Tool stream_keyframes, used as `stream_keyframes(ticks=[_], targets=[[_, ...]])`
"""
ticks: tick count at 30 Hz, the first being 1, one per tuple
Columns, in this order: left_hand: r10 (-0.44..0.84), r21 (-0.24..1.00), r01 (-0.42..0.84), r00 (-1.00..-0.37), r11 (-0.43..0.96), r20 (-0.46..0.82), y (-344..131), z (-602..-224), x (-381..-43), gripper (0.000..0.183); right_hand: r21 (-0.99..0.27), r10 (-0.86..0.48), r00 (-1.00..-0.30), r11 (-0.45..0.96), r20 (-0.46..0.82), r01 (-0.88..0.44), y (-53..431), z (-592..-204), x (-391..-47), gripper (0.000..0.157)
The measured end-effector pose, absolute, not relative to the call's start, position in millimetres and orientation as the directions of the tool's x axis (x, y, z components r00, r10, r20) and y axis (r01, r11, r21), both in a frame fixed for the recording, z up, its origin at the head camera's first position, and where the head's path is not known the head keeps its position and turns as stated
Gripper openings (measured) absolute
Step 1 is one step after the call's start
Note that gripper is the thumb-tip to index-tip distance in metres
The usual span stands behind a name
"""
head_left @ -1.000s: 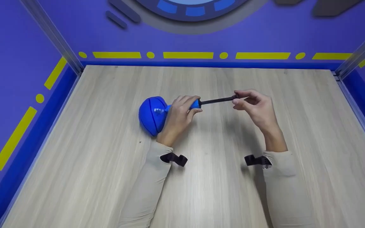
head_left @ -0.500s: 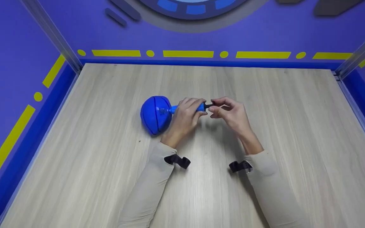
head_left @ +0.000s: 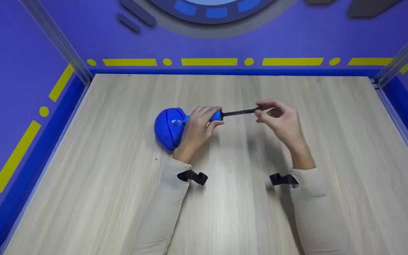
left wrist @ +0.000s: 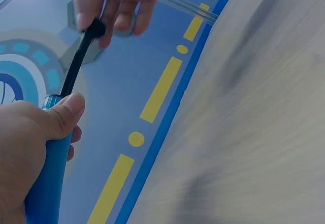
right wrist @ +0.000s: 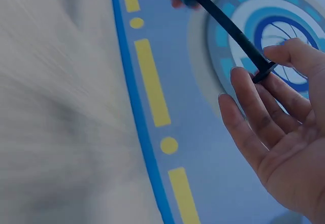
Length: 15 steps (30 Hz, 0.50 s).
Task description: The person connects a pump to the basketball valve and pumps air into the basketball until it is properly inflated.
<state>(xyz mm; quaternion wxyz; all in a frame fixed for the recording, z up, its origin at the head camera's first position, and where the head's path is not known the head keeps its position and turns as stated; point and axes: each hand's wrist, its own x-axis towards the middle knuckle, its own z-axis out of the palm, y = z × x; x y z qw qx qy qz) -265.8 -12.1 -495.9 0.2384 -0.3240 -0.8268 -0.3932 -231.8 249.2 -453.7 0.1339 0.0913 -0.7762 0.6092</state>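
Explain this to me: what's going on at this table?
A person is working what looks like a small blue hand pump. The left hand grips its barrel, while the right hand holds the end of the black rod, which extends well out of the barrel. At the pump's other end is a blue ball with dark lines; the nozzle seems to meet it, though I can't see how they join.

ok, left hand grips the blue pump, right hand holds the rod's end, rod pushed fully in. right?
The rod isn't pushed in: the head view shows much of it sticking out of the blue pump. Rest is right: left hand grips the pump, right hand holds the rod's end.
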Motion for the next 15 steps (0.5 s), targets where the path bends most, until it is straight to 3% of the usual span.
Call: stream_keyframes(ticks=[7, 15], targets=[[0.364, 0.479, 0.722, -0.676, 0.499, 0.640, -8.9, -494.0, -263.4, 0.037, -0.938, 0.012, -0.953, 0.181, 0.304, -0.297, 262.3, -450.5, -229.4, 0.027], [0.371, 0.431, 0.750, -0.637, 0.502, 0.676, 3.4, -498.0, -257.0, 0.034, -0.970, -0.039, -0.973, 0.086, 0.227, -0.229, 227.3, -467.8, -235.2, 0.026]])
